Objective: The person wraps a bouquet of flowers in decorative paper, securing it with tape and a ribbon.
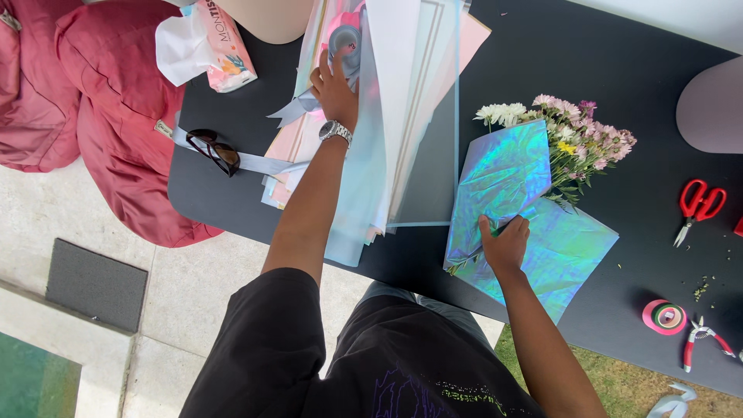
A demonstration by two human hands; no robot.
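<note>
Far left, off the table's [232, 186] edge, red cushions [116, 116] sit on the paving, with a tissue pack [220, 50] and sunglasses [215, 151] on the dark tabletop beside them. Next comes a stack of pastel paper sheets [402, 116]. The left hand [334, 89], a watch [334, 131] on its wrist, reaches to the top of that stack and rests on a grey ribbon roll [344, 42]; its fingers curl over the roll, though whether they grip it cannot be told. Right of the stack lies the bouquet: white and pink flowers [573, 128] partly folded into iridescent wrap [511, 193], blooms poking out at the upper right. The right hand [505, 244] presses flat on the wrap's lower fold, fingers together, holding it closed over the stems. Judging by this, the flowers are laid and the first fold is made, but nothing is tied and one flap lies open. Further right are red scissors [700, 205], a tape roll [664, 317] and small snips [700, 340].
</note>
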